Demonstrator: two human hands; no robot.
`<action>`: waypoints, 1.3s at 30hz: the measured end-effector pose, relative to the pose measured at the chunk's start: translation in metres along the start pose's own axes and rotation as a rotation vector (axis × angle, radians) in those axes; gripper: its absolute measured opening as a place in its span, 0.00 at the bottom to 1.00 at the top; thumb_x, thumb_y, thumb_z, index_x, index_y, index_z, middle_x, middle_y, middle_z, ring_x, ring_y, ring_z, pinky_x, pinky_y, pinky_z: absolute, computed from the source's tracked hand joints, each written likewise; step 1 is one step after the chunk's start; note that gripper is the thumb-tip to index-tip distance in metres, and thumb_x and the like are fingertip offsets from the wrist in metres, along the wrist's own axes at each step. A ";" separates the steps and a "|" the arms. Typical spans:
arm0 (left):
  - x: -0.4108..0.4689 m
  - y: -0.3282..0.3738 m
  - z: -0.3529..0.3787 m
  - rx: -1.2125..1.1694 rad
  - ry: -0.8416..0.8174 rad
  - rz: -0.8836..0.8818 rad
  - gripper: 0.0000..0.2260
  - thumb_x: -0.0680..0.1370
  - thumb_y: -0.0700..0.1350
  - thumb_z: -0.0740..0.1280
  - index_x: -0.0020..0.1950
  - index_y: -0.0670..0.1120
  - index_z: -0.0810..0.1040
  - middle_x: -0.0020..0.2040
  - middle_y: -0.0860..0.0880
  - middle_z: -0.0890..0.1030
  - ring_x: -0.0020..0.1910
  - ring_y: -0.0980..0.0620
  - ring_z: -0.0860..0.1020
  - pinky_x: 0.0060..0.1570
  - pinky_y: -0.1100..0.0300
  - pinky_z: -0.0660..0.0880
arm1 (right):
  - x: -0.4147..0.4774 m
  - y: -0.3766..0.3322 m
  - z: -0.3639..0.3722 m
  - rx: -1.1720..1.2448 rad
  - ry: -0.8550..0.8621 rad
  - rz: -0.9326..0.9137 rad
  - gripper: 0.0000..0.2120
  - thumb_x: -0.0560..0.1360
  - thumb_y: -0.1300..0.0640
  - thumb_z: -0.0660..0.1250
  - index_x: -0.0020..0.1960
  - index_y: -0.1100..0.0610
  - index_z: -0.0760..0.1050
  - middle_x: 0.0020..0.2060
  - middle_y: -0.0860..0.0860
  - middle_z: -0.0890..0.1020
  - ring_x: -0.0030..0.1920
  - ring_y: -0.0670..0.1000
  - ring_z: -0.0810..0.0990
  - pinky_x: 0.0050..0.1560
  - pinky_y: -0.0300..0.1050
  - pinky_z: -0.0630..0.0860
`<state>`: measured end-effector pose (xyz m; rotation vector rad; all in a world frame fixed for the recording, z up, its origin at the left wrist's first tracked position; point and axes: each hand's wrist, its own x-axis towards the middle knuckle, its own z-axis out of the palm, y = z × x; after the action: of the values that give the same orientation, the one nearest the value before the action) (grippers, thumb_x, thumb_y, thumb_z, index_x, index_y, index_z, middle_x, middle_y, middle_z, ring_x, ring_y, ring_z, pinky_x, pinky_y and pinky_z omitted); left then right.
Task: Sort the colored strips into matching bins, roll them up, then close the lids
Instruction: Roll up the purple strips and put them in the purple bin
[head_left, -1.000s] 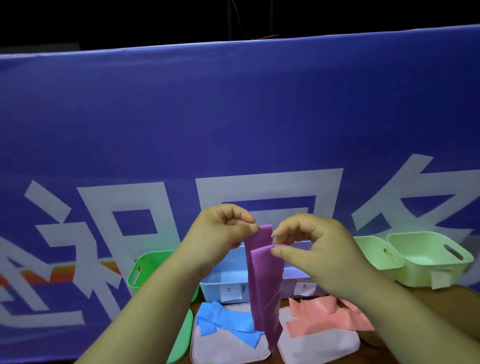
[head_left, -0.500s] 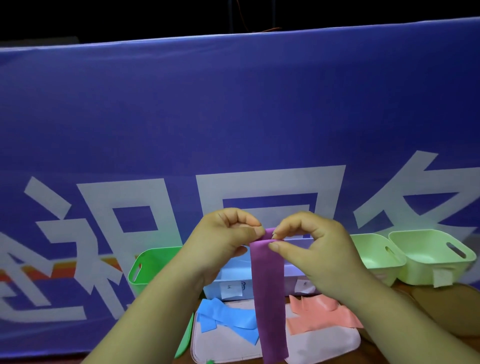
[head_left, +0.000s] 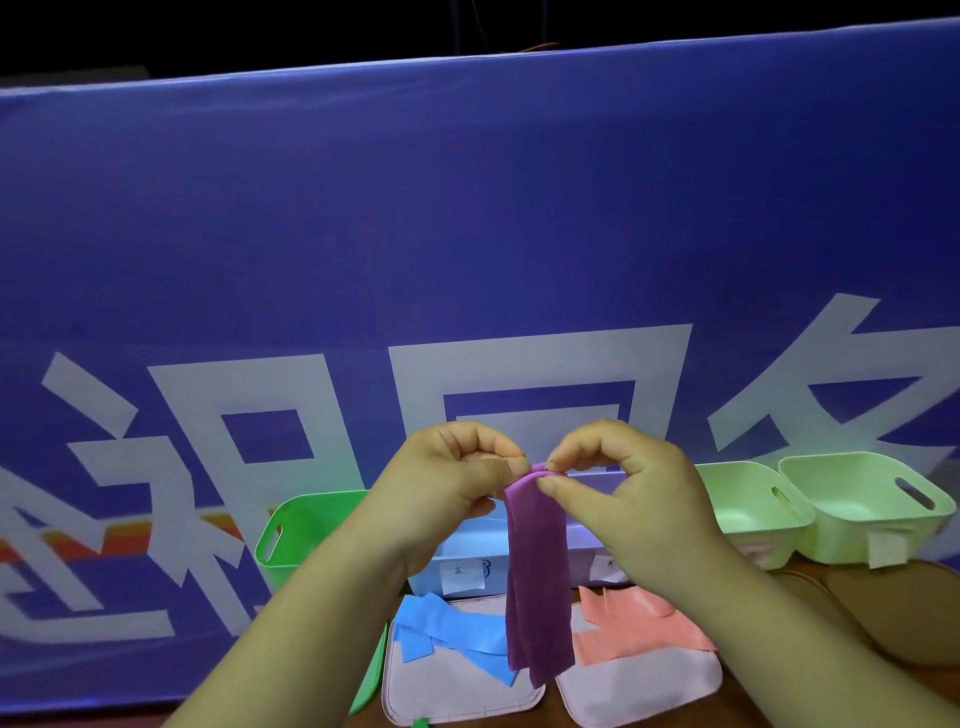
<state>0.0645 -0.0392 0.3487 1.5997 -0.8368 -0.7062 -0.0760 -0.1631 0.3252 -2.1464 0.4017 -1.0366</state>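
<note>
A purple strip hangs down in front of me, its top end curled over. My left hand and my right hand both pinch that top end between thumb and fingers, held up above the bins. Below lie several blue strips on a pale pink lid and several salmon strips on a second pale lid. Behind the hands stand a green bin, a light blue bin with a paper label, and two pale green bins.
A large blue banner with white characters fills the background behind the bins. A green lid lies edge-on left of the pink lid. Two tan lids rest on the wooden table at the right.
The strip's top end has been rolled over between my fingers, and my hands have drawn closer together. The hanging part is shorter than one second ago.
</note>
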 end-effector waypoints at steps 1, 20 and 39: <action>0.000 -0.001 0.000 -0.004 0.002 0.001 0.01 0.74 0.40 0.73 0.43 0.45 0.83 0.39 0.47 0.84 0.37 0.55 0.79 0.45 0.57 0.74 | 0.000 0.001 0.001 -0.005 0.002 0.006 0.08 0.68 0.53 0.78 0.40 0.44 0.79 0.41 0.39 0.82 0.47 0.42 0.80 0.46 0.26 0.70; -0.003 -0.065 0.004 -0.098 0.123 0.160 0.07 0.73 0.32 0.72 0.47 0.42 0.83 0.39 0.42 0.84 0.39 0.51 0.82 0.39 0.64 0.78 | -0.005 0.030 0.021 0.362 -0.197 0.331 0.08 0.68 0.64 0.77 0.43 0.55 0.82 0.38 0.51 0.85 0.37 0.48 0.83 0.36 0.40 0.80; -0.074 -0.226 -0.025 -0.215 0.290 -0.226 0.06 0.74 0.31 0.71 0.42 0.42 0.83 0.36 0.47 0.83 0.35 0.56 0.77 0.37 0.65 0.73 | -0.120 0.123 0.113 0.269 -0.503 0.742 0.07 0.70 0.65 0.76 0.42 0.55 0.83 0.35 0.50 0.85 0.36 0.44 0.81 0.43 0.36 0.77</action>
<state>0.0754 0.0594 0.1314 1.5666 -0.3599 -0.6774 -0.0603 -0.1322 0.1225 -1.7046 0.6893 -0.1160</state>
